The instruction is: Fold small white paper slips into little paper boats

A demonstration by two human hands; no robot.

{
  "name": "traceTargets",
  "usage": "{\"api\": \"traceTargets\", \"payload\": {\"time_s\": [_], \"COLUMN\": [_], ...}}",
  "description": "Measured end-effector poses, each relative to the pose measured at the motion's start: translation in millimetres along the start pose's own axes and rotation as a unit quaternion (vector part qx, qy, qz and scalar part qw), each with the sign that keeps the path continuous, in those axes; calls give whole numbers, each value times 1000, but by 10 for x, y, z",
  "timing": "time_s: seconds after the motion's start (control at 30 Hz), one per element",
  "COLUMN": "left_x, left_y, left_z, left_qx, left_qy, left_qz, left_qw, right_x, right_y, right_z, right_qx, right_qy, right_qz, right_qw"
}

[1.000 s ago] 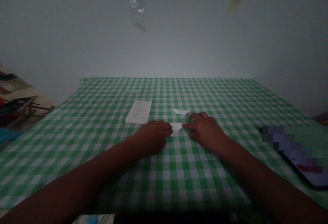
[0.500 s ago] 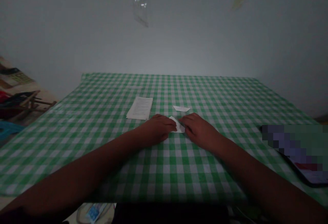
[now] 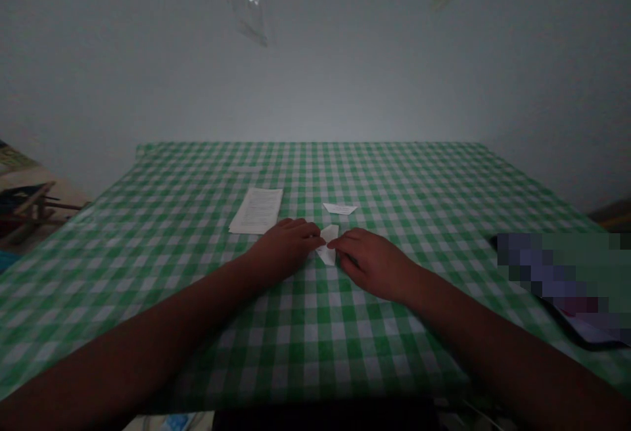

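Between my hands, a small piece of folded white paper (image 3: 330, 257) lies on the checked tablecloth. My left hand (image 3: 288, 245) grips its left side, fingers closed on the edge. From the right, my right hand (image 3: 372, 257) pinches the same paper, its fingertips near the middle. Just beyond sits a small folded paper boat shape (image 3: 340, 209) with printed lines on it. A stack of printed paper sheets (image 3: 257, 211) rests beyond my left hand. Part of the folded paper is covered by my fingers.
A green and white checked tablecloth (image 3: 315, 332) covers the table, which reaches back to a pale wall (image 3: 315, 76). At the right edge lies a dark-framed device (image 3: 566, 326), its screen blurred out. Wooden furniture (image 3: 29, 211) stands at the far left.
The folded paper has turned between my hands and now shows a narrower, more upright outline. My right fingertips have come onto its middle. The whole view has shifted slightly.
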State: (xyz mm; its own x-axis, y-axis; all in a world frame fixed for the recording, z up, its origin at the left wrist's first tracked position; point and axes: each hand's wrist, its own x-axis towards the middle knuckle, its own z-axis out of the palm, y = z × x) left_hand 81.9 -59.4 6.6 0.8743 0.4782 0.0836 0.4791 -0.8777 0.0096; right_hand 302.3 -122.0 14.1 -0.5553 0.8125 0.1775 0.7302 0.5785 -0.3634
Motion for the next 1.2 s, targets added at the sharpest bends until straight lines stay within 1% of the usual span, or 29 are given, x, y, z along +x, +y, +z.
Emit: {"api": "traceTargets", "payload": {"time_s": [0.2,0.43,0.63,0.77,0.87,0.93,0.97,1.03,1.07,1.13,1.2], "left_x": [-2,2,-12,-36,-49,-52,-54,-58,-62,-71,-82], "left_y": [32,105,93,96,81,62,51,29,19,0,-19], "left_z": [12,-41,-2,7,12,14,13,4,-3,-21,-36], "left_qx": [-27,-74,-104,-131,-151,-165,-172,-187,-194,-209,-219], "left_qy": [6,13,26,34,31,30,27,13,3,-10,-19], "left_qz": [7,-1,3,4,1,1,0,-7,-11,-19,-19], "left_qw": [1000,997,994,991,988,986,985,982,981,978,975], "right_x": [-13,-38,-71,-94,-93,-73,-58,-25,-11,10,18], "right_y": [-77,-202,-295,-318,-266,-174,-113,22,85,182,223], "right_z": [9,3,-18,-27,-47,-75,-92,-126,-139,-146,-126], "right_qx": [3,-9,39,123,180,209,212,175,143,97,86], "right_qy": [-1,-8,-17,-18,-11,5,32,84,93,92,62], "right_qz": [-18,-18,-45,-31,-23,-16,-8,23,29,18,-10], "right_qw": [1000,1000,998,992,983,978,977,981,985,991,994]}}
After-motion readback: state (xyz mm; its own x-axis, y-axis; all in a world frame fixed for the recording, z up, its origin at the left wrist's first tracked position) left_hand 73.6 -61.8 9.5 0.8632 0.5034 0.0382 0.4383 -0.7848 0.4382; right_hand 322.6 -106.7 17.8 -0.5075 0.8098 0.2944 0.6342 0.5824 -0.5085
